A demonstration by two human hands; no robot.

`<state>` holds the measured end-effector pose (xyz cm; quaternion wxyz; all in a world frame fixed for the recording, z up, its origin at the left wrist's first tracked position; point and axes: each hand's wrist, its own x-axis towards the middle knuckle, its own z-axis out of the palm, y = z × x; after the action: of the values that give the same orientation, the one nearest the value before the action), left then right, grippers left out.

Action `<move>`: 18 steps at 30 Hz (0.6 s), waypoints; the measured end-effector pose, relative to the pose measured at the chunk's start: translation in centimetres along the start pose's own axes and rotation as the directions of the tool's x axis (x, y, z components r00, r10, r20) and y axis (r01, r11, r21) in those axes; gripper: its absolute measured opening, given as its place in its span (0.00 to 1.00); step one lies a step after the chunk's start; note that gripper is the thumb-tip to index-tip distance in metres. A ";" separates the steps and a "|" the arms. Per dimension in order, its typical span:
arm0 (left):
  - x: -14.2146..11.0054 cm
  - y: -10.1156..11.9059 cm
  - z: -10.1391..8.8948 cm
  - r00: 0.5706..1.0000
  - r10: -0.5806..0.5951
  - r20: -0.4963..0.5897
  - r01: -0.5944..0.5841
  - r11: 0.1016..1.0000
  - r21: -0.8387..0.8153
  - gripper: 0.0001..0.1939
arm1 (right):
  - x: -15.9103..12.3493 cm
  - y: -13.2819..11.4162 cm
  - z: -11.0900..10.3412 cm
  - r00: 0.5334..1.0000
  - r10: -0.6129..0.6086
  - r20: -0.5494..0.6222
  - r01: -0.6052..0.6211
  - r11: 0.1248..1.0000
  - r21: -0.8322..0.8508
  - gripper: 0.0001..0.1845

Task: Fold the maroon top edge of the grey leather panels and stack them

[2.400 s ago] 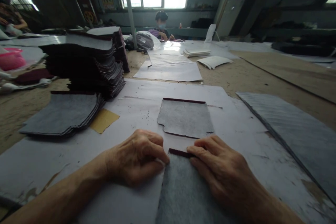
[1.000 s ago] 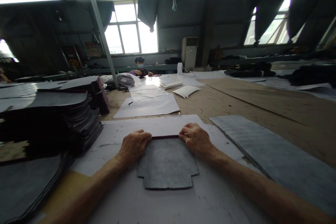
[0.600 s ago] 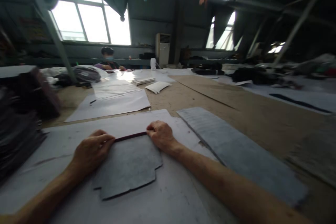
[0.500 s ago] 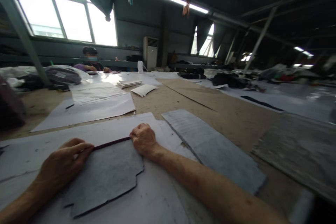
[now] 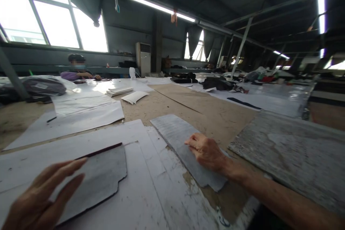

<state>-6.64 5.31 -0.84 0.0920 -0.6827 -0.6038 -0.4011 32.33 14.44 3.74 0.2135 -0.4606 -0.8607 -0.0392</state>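
Note:
A grey cut piece (image 5: 99, 176) with a dark red folded top edge lies flat on white paper (image 5: 140, 201) in front of me. My left hand (image 5: 40, 197) hovers over its left part, fingers stretched out and apart, holding nothing. My right hand (image 5: 206, 151) rests to the right on a long grey ribbed strip (image 5: 175, 136), fingers bent down onto its surface; nothing shows in its grasp.
A large grey sheet (image 5: 285, 151) lies at the right. White paper sheets (image 5: 81, 115) and folded white pieces (image 5: 134, 97) lie farther back on the brown table. A seated person (image 5: 77, 72) works at the far end near a bundled bag (image 5: 43, 86).
Both hands have let go of the piece's folded edge. My right hand moved right onto the grey strip; my left hand lifted and opened. The view turned to the right.

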 end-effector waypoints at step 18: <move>2.6 18.5 9.8 0.846 0.456 0.278 -0.384 0.881 -0.276 0.17 | -2.5 2.8 0.2 0.961 0.276 0.011 -0.216 0.728 0.651 0.16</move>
<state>14.11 8.52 0.98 0.0015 -0.8624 -0.3997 -0.3106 35.74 14.11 2.16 0.3992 -0.4666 -0.7423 0.2683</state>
